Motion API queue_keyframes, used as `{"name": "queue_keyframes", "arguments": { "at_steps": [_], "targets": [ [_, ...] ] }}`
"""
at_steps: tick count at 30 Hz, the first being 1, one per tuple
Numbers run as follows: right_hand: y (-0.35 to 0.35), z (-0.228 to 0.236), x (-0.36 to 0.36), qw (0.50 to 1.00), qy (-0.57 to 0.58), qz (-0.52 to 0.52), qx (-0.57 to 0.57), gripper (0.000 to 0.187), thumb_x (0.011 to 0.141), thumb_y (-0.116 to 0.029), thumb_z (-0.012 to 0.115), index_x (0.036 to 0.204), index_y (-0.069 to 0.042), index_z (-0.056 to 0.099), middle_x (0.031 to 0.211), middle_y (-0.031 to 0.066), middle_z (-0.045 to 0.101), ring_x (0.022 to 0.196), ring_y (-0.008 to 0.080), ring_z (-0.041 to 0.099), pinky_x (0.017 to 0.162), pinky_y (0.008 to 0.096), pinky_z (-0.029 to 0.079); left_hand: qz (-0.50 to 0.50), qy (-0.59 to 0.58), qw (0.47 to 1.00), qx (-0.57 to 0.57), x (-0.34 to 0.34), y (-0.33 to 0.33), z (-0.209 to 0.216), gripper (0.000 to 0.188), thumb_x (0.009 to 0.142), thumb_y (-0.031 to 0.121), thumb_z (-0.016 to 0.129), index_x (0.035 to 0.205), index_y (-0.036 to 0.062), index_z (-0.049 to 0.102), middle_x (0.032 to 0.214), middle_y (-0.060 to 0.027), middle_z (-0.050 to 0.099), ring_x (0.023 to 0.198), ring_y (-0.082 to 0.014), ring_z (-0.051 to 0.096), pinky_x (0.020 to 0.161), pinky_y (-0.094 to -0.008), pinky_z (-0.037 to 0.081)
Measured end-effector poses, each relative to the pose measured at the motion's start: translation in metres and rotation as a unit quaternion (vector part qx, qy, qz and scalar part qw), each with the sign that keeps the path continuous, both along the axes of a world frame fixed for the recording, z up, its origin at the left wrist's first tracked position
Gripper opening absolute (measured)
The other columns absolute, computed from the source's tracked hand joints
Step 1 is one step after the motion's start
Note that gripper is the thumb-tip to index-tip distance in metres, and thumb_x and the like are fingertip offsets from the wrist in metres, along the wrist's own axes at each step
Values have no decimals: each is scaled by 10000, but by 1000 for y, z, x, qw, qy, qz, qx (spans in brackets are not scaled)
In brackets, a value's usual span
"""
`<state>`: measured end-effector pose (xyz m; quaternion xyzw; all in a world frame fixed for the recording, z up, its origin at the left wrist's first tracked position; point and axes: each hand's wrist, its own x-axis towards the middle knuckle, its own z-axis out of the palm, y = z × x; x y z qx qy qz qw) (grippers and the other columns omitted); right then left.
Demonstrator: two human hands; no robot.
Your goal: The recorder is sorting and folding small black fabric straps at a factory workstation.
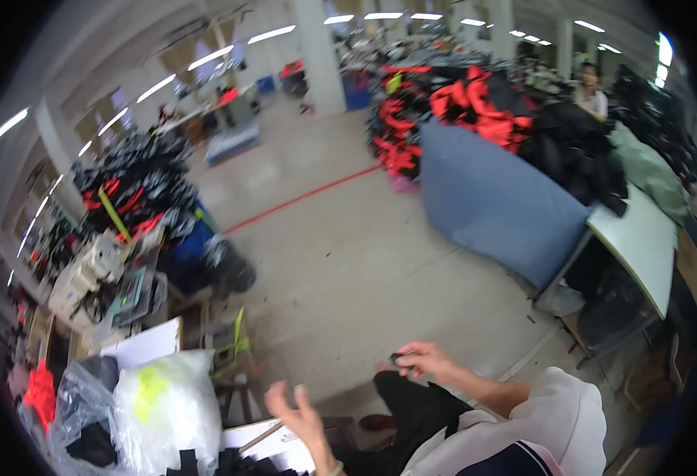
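My right hand [430, 361] is held out over my thigh, its fingers closed on a small black object [398, 358] too small and blurred to name. To the left, my left hand [297, 414] is raised with the fingers apart and nothing in it. Below that hand lies a white tabletop [265, 440] with a thin wooden stick [261, 438] and several black fabric pieces [229, 464] along the lower edge. Beside it stands a filled translucent plastic bag [170, 401] showing something yellow-green inside.
A sewing machine [90, 274] stands at the left, near a heap of black and red garments [138, 186]. A blue-grey sheet [491, 202] hangs by another garment pile [475, 103] and a white table [642, 246]. Farther right is another person [591, 95]. A red line [305, 198] crosses the floor.
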<state>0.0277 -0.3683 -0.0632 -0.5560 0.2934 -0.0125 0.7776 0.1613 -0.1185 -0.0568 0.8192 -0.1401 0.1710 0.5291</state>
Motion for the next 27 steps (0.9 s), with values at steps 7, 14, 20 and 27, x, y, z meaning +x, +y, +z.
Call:
{"name": "queue_keyframes", "arguments": {
  "at_steps": [7,14,20,27],
  "targets": [
    [42,49,-52,928,-230,45,-289,269,828,-140,669,999,-45,485,804,85,621,599,109,566,519,241,469,-320,514,635,-480,-107,-111,8,197,924,175,531,1024,14,582,1013,-149,601,886,-230,586,733,-319,510],
    [45,15,-78,973,-222,-59,33,129,860,-86,620,934,8,572,777,69,626,637,127,606,550,252,510,-275,412,638,-590,-120,-118,5,131,888,63,560,1005,4,551,926,-158,629,951,-310,614,730,-412,553],
    [35,15,-89,962,-252,-62,79,158,857,-91,621,973,14,603,773,59,622,623,115,588,533,252,490,-309,411,640,-570,-148,-125,20,170,891,64,558,1049,7,544,938,-125,623,975,-302,608,762,-383,548],
    [29,12,-90,967,-248,-46,44,105,806,-17,591,904,16,572,756,68,603,599,120,577,519,252,480,-266,373,710,-535,-160,-133,35,251,865,64,595,1100,8,527,904,-128,623,902,-271,631,759,-368,546]
  ]
}}
